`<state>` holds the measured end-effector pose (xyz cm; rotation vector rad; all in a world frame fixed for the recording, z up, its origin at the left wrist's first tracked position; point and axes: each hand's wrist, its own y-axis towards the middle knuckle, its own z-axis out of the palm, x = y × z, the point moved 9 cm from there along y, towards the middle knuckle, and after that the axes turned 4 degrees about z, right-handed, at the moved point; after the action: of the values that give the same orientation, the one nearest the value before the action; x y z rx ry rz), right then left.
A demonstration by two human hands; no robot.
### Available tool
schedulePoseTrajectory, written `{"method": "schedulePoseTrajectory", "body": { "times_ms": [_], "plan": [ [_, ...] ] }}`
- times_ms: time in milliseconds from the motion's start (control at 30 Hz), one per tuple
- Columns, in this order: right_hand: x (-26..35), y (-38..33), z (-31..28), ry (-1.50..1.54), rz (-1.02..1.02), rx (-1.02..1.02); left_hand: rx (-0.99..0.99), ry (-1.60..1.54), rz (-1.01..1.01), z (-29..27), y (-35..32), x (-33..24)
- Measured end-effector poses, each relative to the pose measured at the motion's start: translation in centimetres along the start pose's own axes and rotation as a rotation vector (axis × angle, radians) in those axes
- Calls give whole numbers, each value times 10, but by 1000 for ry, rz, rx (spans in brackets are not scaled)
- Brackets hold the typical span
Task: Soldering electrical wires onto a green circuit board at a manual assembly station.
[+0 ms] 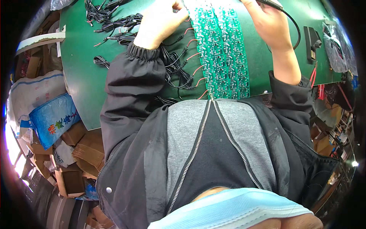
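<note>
A long green circuit board panel (pixel 223 53) lies on the green table (pixel 82 76), running from the top edge toward my body. Red and black wires (pixel 179 63) are attached along its left side. My left hand (pixel 160 21) rests at the panel's top left, fingers curled by a wire; what it pinches is cut off by the frame. My right hand (pixel 268 23) is at the panel's top right, closed around a black tool with a black cord (pixel 295 32) that loops to the right.
Bundles of black cables (pixel 110 21) lie at the table's upper left. A black stand (pixel 312 42) and clear bags (pixel 337 49) sit at right. Cardboard boxes (pixel 80 152) and a blue bag (pixel 53 118) crowd the floor on the left.
</note>
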<state>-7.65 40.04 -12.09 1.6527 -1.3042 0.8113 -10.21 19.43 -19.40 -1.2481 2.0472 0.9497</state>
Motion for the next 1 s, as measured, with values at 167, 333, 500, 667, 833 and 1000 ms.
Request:
{"method": "schedulePoseTrajectory", "body": {
  "times_ms": [167,333,500,667,833,1000],
  "plan": [
    [-8,33,10,-18,-25,52,13,42,15,-1,0,0],
    [-11,49,23,-97,-78,71,22,79,29,6,-3,16],
    [-15,58,36,26,-85,110,59,123,20,10,-5,25],
    [-11,56,31,-14,-47,108,18,107,98,8,-2,12],
    [-7,56,41,-109,-133,118,-8,54,-6,-4,-4,-1],
    [-12,31,9,-158,158,-6,-155,326,401,-74,-28,-41]
  ]
}}
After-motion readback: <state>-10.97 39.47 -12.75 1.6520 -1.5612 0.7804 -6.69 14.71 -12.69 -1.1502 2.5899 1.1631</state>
